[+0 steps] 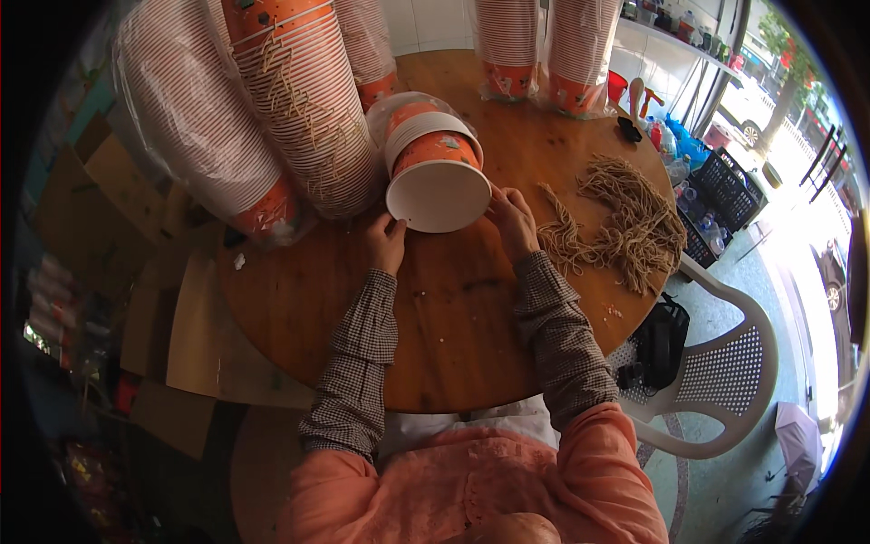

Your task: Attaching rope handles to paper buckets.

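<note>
In front of me a short stack of orange paper tubs (441,156) with white rims lies tipped over. The nearest tub's white open mouth (439,197) faces me, and part of the stack is in clear plastic. My left hand (388,243) is closed with its fingertips at the lower left of that rim. On the opposite side, my right hand (514,220) grips the rim's right edge, its fingers partly hidden behind the tub. A tangled heap of tan cords (633,220) lies right of my right hand.
Tall nested stacks of tubs, one with tan cords (292,82) hanging over it, lean at the left of the round wooden table (453,335). Two wrapped stacks (507,54) stand behind. A white plastic chair (725,372), a black crate (725,195) and cardboard (204,335) surround it.
</note>
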The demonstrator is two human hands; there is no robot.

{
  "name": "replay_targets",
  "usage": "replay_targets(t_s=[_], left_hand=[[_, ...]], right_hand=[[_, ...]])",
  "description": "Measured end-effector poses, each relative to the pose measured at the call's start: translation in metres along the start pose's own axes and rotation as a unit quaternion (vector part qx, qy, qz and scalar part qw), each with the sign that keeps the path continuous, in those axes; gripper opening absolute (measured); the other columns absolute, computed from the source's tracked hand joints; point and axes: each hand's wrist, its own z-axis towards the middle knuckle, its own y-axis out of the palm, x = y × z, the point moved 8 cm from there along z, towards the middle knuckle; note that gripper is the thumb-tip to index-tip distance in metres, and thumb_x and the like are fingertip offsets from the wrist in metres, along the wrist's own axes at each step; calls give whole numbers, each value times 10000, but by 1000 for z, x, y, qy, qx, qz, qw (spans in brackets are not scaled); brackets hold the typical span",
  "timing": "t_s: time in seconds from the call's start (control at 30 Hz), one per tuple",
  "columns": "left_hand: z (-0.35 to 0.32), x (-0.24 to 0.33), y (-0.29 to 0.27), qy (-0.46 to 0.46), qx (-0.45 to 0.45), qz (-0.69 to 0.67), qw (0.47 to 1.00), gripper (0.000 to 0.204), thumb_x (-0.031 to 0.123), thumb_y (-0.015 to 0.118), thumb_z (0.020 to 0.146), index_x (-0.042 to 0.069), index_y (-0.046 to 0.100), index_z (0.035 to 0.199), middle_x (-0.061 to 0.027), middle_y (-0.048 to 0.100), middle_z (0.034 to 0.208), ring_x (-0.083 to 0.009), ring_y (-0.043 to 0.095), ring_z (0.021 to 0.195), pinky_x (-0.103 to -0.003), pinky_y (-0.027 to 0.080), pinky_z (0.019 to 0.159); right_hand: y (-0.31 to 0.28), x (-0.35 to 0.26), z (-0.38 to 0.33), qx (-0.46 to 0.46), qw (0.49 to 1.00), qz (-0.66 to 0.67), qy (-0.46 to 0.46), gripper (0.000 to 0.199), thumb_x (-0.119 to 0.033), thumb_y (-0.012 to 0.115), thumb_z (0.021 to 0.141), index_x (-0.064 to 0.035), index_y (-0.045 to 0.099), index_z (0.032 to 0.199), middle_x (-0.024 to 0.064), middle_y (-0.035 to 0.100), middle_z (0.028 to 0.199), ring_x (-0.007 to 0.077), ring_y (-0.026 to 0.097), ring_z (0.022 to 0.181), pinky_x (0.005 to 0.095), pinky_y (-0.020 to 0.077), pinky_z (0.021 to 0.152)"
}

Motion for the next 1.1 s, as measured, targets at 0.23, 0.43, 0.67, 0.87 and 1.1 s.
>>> replay_targets(t_s=[0.23,0.43,0.67,0.87,1.1], left_hand=[[-1,0,-37,58,108,69,990,264,73,586,900,-35,583,1141,-167,624,1097,-241,599,1023,-343,470,866],[-48,91,-53,244,260,14,934,117,38,544,907,-7,594,1002,-123,609,966,-242,579,924,-348,451,854],[-81,126,-7,215,50,-47,974,263,137,445,982,17,590,798,-85,580,807,-184,557,755,-293,435,685],[-72,91,3,54,-10,-160,986,443,280,376,1032,12,574,740,-33,529,685,-99,492,657,-263,399,613],[-77,109,9,106,-31,-102,989,452,304,403,1025,19,553,708,-30,541,665,-112,494,645,-265,402,631]], right_hand=[[20,-36,-24,-23,999,-14,-40,113,-168,499,978,-59,514,1002,84,659,992,181,648,877,311,518,801],[45,-44,-41,-85,989,-107,-62,100,-99,564,941,-1,578,932,62,648,890,121,627,754,279,533,713],[85,-49,-64,-222,948,-212,-84,88,-60,568,926,2,599,981,36,643,914,99,586,877,266,477,827],[92,-44,-68,-237,931,-264,-88,81,-61,578,911,-10,612,964,32,644,899,90,579,876,274,475,822],[87,-42,-66,-228,931,-273,-87,81,-60,581,905,-2,607,954,37,641,878,91,584,853,276,480,797]])
